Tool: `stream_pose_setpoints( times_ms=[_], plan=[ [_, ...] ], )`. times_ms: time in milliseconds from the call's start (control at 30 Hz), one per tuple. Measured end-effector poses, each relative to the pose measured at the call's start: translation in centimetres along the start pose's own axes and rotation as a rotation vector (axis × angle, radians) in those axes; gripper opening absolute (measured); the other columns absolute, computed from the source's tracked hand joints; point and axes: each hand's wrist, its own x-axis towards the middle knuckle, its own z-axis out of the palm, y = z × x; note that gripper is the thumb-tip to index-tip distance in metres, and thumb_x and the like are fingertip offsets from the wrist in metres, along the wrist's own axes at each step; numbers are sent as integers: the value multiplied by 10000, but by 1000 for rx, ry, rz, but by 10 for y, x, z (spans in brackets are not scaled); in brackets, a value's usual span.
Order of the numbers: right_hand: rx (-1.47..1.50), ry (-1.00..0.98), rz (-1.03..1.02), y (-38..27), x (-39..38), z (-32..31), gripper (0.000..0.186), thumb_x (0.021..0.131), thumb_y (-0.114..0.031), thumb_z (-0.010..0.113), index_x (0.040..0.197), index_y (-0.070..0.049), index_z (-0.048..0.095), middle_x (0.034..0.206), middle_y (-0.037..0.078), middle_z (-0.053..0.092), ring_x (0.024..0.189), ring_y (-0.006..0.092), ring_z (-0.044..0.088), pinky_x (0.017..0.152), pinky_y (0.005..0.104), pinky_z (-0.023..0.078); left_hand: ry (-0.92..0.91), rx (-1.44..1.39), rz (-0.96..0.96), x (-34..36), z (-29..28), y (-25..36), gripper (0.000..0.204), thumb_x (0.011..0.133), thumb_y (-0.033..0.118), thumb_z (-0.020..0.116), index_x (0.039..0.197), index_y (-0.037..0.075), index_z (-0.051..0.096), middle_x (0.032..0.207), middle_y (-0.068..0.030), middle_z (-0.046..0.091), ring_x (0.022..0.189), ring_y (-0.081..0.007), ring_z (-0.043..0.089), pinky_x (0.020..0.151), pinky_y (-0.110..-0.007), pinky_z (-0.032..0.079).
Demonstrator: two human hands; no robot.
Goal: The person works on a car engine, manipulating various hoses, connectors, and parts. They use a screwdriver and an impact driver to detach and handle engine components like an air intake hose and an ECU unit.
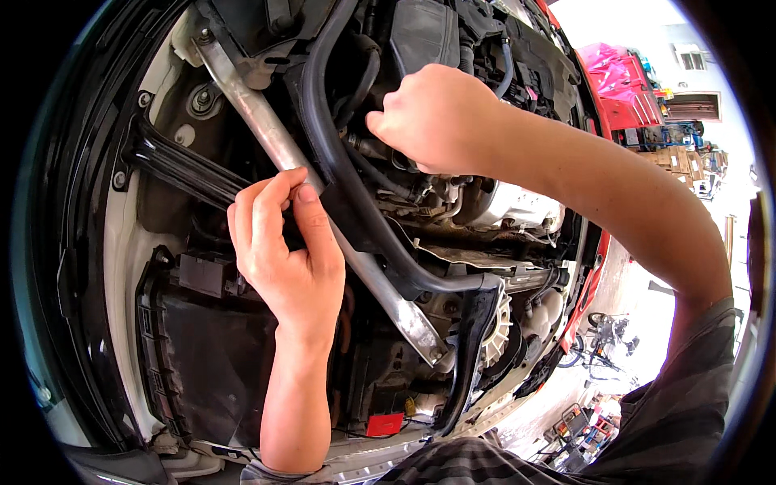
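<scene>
My left hand (295,242) reaches up from below, its thumb and index finger pinched together over a silver metal brace bar (259,121). Whatever lies between those fingertips, if anything, is too small to name. The bar runs diagonally across the engine bay, with a bolt at each end. Beside it curves a thick black rubber seal (327,153). My right hand (440,121) comes in from the right, closed in a fist above the engine, near some hoses. Its fingers curl away from view, so anything inside them is hidden.
A black brace (182,166) and a dark cover (214,356) lie to the left. A red piece (385,424) sits near the lower edge. Beyond the car's red edge are a red tool cabinet (634,109), cardboard boxes (679,162) and a bicycle (602,343).
</scene>
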Motion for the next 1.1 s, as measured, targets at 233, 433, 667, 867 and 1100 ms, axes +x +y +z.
stream_pose_setpoints(
  times_ms=[233,433,667,867,1100],
  plan=[
    [332,63,277,-12,-1,-3,124,668,-112,636,715,3,636,687,179,652,681,379,664,616,451,549,24,3,54,1,4,1,91,932,25,594,996,14,659,881,-63,618,733,-154,549,635,-273,438],
    [521,244,664,-42,-31,25,169,818,-159,613,831,4,651,725,206,662,722,390,669,644,483,533,16,-1,20,5,-1,5,89,937,32,594,993,3,657,878,-64,616,715,-151,540,633,-275,437],
    [1366,516,1102,-109,-71,90,150,938,-121,553,1016,1,593,776,198,661,738,372,650,695,424,499,-9,-31,-61,0,2,9,118,892,4,618,1004,19,655,911,-81,632,798,-202,563,662,-303,455],
    [1774,423,983,-115,-68,94,93,966,-42,517,1027,21,549,775,67,679,680,121,609,640,274,479,-16,1,-45,0,3,10,120,908,24,607,1016,5,657,912,-82,630,764,-185,554,649,-292,444],
    [1446,412,888,-109,-44,93,187,911,-145,601,934,41,603,730,201,670,713,318,674,670,396,505,-15,6,-33,0,4,10,124,957,60,584,1019,-24,650,922,-50,615,736,-122,507,665,-254,420]
  ],
)
